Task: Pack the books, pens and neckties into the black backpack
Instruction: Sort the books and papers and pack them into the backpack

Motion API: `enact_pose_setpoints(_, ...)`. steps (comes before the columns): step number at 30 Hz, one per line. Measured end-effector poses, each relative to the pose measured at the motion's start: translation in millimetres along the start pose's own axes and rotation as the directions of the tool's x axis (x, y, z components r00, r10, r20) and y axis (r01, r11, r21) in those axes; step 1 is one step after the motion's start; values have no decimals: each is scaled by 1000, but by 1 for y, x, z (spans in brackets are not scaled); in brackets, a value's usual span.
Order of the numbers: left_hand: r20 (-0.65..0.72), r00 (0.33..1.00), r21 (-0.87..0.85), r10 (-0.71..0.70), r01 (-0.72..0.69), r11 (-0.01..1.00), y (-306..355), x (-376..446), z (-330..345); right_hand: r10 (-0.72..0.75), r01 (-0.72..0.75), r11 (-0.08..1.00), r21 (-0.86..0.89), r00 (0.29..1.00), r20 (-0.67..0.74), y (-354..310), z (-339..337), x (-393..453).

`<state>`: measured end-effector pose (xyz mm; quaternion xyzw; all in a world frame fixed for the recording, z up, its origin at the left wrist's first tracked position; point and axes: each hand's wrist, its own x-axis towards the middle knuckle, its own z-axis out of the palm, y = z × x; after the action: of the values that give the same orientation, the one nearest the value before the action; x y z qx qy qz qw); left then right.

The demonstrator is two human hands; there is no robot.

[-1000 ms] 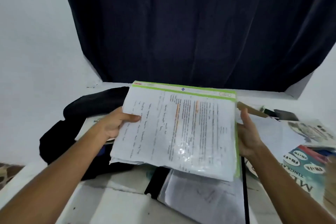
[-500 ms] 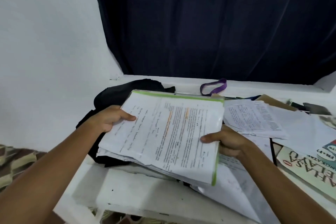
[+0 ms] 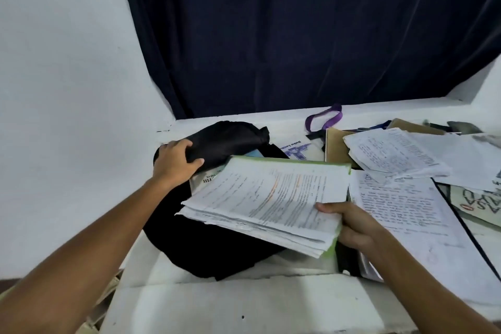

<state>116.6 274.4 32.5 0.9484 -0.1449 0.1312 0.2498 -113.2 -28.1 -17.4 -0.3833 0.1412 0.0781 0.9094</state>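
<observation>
Left hand [image 3: 176,164] gripping one black backpack [image 3: 225,141]; right hand [image 3: 352,228] pinching one paper stack [image 3: 271,198]

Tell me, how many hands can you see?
2. The left hand grips the black backpack at its top. The right hand holds the paper stack by its near corner.

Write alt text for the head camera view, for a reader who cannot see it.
A person's right hand holds a thick stack of papers in a green folder over a black backpack on a white table, while the left hand grips the backpack's top flap. Loose papers, books and a purple strap lie to the right, before a dark curtain.
</observation>
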Motion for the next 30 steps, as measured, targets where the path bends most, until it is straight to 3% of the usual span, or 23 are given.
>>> enact_pose_setpoints(4, 255, 966, 212, -25, -30, 977, -26, 31, 16, -17, 22, 998, 56, 996, -92, 14, 15, 0)
enact_pose_setpoints(7, 268, 963, 274, -32, -44, 961, -39, 44, 24, -60, 67, 996, 62, 992, -107, 20, 29, 3)
enact_pose_setpoints(11, 212, 977, 158, 22, -57, 986, -41, 58, 18, -82, 92, 994, 59, 985, -149, 24, 52, 10)
enact_pose_setpoints(16, 246, 962, 23, 117, -127, 992, -35, 82, -5, -99, 127, 984, 124, 973, -210, 28, 84, 26)
enact_pose_setpoints(30, 334, 928, -63, 165, -153, 986, -9, 113, -48, -73, 141, 980, 143, 912, -403, 55, 153, 128)
